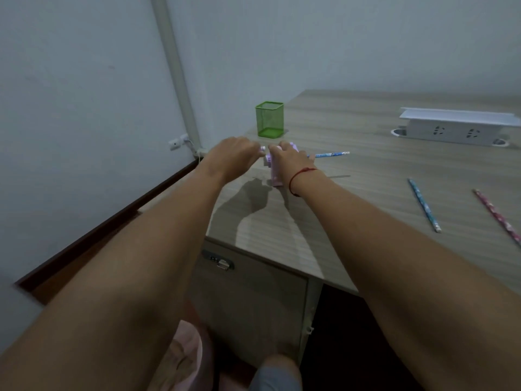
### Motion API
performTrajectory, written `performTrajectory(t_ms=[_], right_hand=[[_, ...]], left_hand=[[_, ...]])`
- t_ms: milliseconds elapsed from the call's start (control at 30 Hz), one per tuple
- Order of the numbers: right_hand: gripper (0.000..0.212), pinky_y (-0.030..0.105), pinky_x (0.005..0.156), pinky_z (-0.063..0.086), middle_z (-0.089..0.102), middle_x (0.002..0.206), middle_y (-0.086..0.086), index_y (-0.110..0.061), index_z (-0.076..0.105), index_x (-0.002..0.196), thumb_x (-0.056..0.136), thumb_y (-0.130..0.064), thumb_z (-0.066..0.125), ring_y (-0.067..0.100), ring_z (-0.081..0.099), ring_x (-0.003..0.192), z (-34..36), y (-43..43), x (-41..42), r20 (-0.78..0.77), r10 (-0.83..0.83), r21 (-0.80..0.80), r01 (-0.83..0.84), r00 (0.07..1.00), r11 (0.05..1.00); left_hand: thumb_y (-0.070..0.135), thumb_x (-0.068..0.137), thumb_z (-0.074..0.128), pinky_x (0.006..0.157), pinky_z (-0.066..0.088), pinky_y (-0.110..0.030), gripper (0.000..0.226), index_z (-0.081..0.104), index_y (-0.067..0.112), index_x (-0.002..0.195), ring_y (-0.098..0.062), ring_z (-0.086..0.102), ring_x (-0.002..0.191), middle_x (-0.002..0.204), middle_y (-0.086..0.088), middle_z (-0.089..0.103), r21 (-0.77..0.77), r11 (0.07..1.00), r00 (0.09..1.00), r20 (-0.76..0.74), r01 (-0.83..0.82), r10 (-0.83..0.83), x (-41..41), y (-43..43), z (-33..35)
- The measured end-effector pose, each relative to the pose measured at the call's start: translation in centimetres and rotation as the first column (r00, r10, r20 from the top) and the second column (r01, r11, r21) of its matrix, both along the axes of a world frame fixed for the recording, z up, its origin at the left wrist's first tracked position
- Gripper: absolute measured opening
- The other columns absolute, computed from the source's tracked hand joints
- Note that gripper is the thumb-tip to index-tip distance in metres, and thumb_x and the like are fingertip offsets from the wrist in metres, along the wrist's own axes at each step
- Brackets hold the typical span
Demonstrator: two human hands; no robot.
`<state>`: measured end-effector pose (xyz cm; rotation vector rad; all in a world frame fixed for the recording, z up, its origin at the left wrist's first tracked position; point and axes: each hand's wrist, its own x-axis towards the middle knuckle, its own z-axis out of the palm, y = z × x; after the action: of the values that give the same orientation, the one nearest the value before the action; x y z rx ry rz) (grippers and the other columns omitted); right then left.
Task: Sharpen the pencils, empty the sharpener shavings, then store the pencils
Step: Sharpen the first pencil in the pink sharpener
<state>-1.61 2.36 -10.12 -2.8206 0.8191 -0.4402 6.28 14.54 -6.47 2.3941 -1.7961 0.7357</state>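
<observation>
Fingers (pixel 248 145) of the left hand (pixel 232 158) pinch the pale crank knob (pixel 262 148). The right hand (pixel 286 159) curls over the boxy lilac plastic sharpener (pixel 275 177), holding it on the striped wood-grain desk (pixel 352 193). Far right lies a long white socket box (pixel 451 131). Behind the hands stands a square green mesh cup (pixel 269 119). A slim inserted pencil (pixel 328 155), blue-patterned, juts from the sharpener's right side. A loose blue pencil (pixel 424 206) and a pink pencil (pixel 497 217) lie well apart to the right.

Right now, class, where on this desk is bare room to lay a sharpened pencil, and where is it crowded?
Free: between the sharpener and the loose blue pencil; between the green holder and the socket box. Crowded: left hand and right hand at the sharpener.
</observation>
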Motion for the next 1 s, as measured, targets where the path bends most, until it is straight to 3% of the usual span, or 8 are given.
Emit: performTrajectory(t_ms=[133,267,400,533,700,833,1000], right_hand=[[0.036,0.054,0.107,0.034,0.038,0.143,0.009,-0.022,0.048,0.126,0.091,-0.017,0.051,0.036,0.040,0.132,0.0,0.0,0.5,-0.012,0.004,0.004,-0.004,1.000,1.000],[0.038,0.051,0.106,0.037,0.040,0.142,0.009,-0.020,0.048,0.127,0.090,-0.023,0.055,0.035,0.041,0.132,0.2,-0.2,0.1,0.010,0.043,0.020,-0.043,0.999,0.999],[0.039,0.040,0.099,0.042,0.049,0.133,0.012,-0.011,0.052,0.121,0.083,-0.008,0.062,0.033,0.048,0.125,0.9,-0.7,-0.7,-0.012,0.129,-0.033,-0.129,0.992,0.991],[0.050,0.051,0.104,0.040,0.047,0.136,0.009,-0.015,0.050,0.129,0.081,-0.010,0.064,0.033,0.046,0.127,1.3,-0.7,-1.4,-0.018,0.140,-0.002,-0.140,0.990,0.990],[0.056,0.058,0.106,0.035,0.042,0.141,0.004,-0.018,0.046,0.134,0.082,-0.004,0.061,0.032,0.044,0.129,1.3,-0.7,-1.6,-0.024,0.144,0.036,-0.143,0.989,0.989],[0.049,0.063,0.104,0.033,0.041,0.139,0.006,-0.021,0.047,0.131,0.084,-0.009,0.059,0.034,0.047,0.128,1.4,-0.6,-1.4,-0.027,0.107,0.053,-0.105,0.994,0.993],[0.041,0.054,0.102,0.041,0.045,0.134,0.011,-0.017,0.050,0.125,0.085,-0.013,0.060,0.035,0.048,0.126,1.5,-0.3,-1.0,-0.039,0.095,0.021,-0.095,0.995,0.995]], left_hand=[[0.025,0.099,0.044,0.071,0.045,-0.044,0.031,0.063,0.001,0.099,-0.042,0.063,0.088,0.095,-0.026,0.067,0.055,0.998,0.999,-0.046,0.016,-0.013,-1.0,0.9,-2.1],[0.025,0.097,0.046,0.078,0.045,-0.043,0.031,0.066,0.002,0.103,-0.042,0.062,0.096,0.102,-0.026,0.066,0.179,0.982,0.991,-0.108,-0.063,0.083,-1.3,0.1,-3.6],[0.022,0.095,0.048,0.081,0.046,-0.042,0.029,0.067,0.004,0.107,-0.040,0.061,0.098,0.106,-0.025,0.065,0.328,0.941,0.986,-0.109,-0.088,0.130,0.2,-1.6,-3.4],[0.024,0.094,0.050,0.079,0.047,-0.038,0.028,0.069,0.006,0.105,-0.038,0.063,0.094,0.104,-0.024,0.067,0.358,0.932,0.989,-0.105,-0.056,0.099,2.2,-2.7,-2.8],[0.019,0.094,0.049,0.073,0.039,-0.032,0.027,0.066,0.006,0.109,-0.036,0.062,0.099,0.107,-0.022,0.065,0.331,0.937,0.989,-0.048,-0.116,0.140,3.0,-4.3,-1.7],[0.025,0.098,0.044,0.079,0.047,-0.043,0.030,0.064,0.003,0.105,-0.041,0.062,0.100,0.107,-0.026,0.064,0.199,0.975,0.995,0.022,-0.102,0.100,3.5,-4.4,0.8],[0.024,0.100,0.040,0.079,0.046,-0.047,0.031,0.061,0.002,0.104,-0.043,0.061,0.097,0.104,-0.026,0.064,0.086,0.995,0.998,0.031,-0.051,0.048,2.1,-2.3,1.2]])
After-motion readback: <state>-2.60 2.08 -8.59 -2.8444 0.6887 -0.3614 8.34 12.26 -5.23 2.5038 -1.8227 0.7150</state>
